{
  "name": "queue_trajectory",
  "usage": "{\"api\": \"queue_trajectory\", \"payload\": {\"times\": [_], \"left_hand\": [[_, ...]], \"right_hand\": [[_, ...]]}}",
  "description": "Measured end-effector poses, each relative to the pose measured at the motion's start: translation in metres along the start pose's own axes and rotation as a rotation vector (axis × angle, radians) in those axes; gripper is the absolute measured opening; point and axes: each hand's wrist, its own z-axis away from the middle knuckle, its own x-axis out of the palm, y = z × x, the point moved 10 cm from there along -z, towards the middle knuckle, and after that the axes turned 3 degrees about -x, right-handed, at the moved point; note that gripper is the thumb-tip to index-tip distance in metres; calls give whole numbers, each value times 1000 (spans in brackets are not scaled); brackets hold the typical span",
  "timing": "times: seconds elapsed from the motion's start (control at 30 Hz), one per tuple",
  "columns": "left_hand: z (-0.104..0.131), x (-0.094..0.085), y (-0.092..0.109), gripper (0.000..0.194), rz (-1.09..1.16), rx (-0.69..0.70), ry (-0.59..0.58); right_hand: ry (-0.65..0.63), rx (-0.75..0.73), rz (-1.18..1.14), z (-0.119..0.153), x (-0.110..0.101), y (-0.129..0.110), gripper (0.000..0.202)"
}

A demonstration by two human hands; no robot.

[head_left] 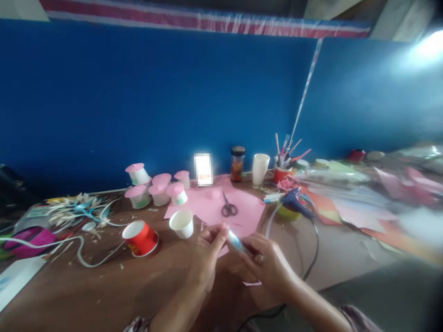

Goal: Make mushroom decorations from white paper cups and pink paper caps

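A slim white-and-blue tube [236, 241] is held over the brown table in front of me; its label is too blurred to read. My right hand [268, 258] wraps its fingers round the lower part of the tube. At the tube's upper end, the thumb and fingers of my left hand [209, 249] are pinched together on the tip. Just beyond my hands lies a sheet of pink paper [204, 210], with black scissors [229, 210] resting on it. A white paper cup [182, 224] stands near my left hand, and a red paper cup [138, 237] is farther left.
Several white cups with pink paper tops [159, 186] cluster at the back left. A dark-lidded jar [237, 165], a tall white cup [260, 168] and a red holder of pens [283, 173] line the blue wall. A blue glue gun [296, 200] with its cord lies right.
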Motion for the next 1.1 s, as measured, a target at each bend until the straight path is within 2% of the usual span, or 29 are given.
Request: {"api": "queue_trajectory", "payload": {"times": [0.13,0.27,0.33,0.43,0.5,0.6,0.7,0.8,0.9,1.0,1.1], "left_hand": [[0,-5,-7,31,-4,-38,24],[-1,-11,-19,36,-3,-93,12],[-4,-16,-23,39,-11,-119,15],[-7,-33,-19,51,-23,-113,81],[-6,-43,-11,54,-67,-81,103],[2,-61,-3,58,-182,-56,113],[11,-86,4,59,-280,-22,145],[16,-113,15,62,-363,55,216],[14,-135,26,66,-416,138,278],[6,-148,29,65,-481,172,293],[-6,-152,30,65,-511,198,270]], "right_hand": [[-16,18,-84,7,9,2,17],[-71,54,-132,8,20,8,14],[-79,32,-87,-1,17,4,14],[-67,-2,94,-30,1,1,17],[-92,61,319,-57,-13,14,18],[-76,166,457,-101,-38,44,17],[-96,309,585,-136,-53,81,19],[-157,443,673,-158,-52,109,27],[-200,532,737,-168,-44,124,30],[-229,561,783,-171,-35,129,31],[-247,540,807,-170,-31,127,30]]}}
